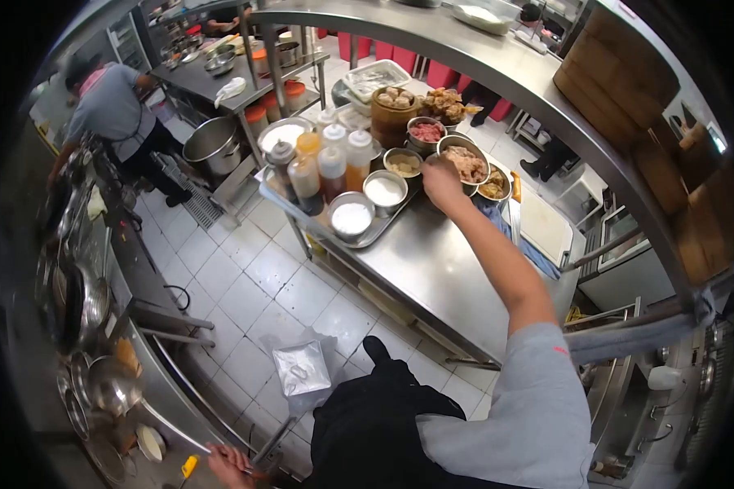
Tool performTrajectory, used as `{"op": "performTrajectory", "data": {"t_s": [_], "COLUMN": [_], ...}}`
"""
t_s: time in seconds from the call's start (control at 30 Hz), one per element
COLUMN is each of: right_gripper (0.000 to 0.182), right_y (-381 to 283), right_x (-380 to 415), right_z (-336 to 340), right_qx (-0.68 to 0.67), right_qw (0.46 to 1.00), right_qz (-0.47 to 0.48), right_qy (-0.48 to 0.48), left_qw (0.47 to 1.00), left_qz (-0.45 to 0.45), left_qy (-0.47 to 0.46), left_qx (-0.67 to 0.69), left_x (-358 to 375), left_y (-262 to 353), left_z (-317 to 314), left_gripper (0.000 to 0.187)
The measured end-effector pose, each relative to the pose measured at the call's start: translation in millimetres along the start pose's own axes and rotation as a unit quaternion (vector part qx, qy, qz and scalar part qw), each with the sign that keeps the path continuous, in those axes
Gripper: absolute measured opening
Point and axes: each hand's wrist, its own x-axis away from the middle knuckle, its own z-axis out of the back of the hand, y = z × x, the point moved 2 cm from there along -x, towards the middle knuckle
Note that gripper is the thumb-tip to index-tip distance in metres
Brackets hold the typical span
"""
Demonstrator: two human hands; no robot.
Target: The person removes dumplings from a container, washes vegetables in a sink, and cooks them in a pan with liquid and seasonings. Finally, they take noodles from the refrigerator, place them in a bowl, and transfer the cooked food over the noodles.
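My right hand [440,181] reaches over the steel counter, at the near left rim of a metal bowl of pale meat [465,165]. Its fingers are closed and pointed down, and their tips are hidden. Just left of it is a small bowl with pale yellowish contents [403,163]; behind sits a bowl of red meat [426,131]. At the bottom left, my left hand [230,464] is wrapped round the long handle of a metal ladle [114,385], whose round bowl rests over the stove side.
Squeeze bottles [332,163] and bowls of white contents [351,218] stand on a tray. A bamboo steamer [394,118] is behind. A shelf [497,45] arches overhead. Another person [118,110] stands at the far left. A bagged container [302,367] lies low near my feet.
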Motion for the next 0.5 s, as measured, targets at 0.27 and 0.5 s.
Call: {"op": "performTrajectory", "data": {"t_s": [0.27,0.5], "right_gripper": [0.018,0.016], "right_y": [4,9], "right_x": [-64,-78], "right_z": [-63,-67], "right_qx": [0.176,0.100], "right_qw": [0.948,0.966], "right_qz": [0.157,0.134], "right_qy": [-0.214,-0.195], "left_qw": [0.939,0.905], "left_qz": [0.187,0.260], "left_qy": [-0.272,-0.284], "left_qx": [-0.094,-0.183], "left_x": [80,113], "left_y": [-34,-30], "left_z": [-100,-186], "left_gripper": [0.040,0.039]}}
